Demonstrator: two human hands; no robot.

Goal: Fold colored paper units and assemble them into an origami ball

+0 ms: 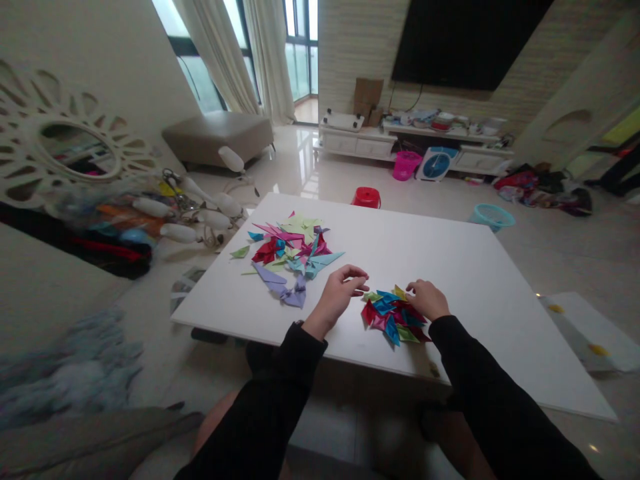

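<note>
A small pile of folded paper pieces (385, 316) in blue, red, pink, green and yellow lies near the front edge of a white table (425, 243). My left hand (343, 288) hovers just left of this pile, its fingers curved and parted, with nothing seen between them. At the pile's upper right, my right hand (428, 300) has its fingers bent in against a yellow folded paper piece (399, 292); its thumb is largely hidden. Farther left on the table spreads a second, looser heap of folded papers (295, 241), with purple pieces (295, 292) at its near side.
Beyond the table stand a red stool or bucket (367, 197), a pink bin (406, 165) and a blue-and-white fan (437, 163). A teal basket (493, 215) is by the far right corner. To the left, a lamp with several white shades (215, 210) stands beside the table.
</note>
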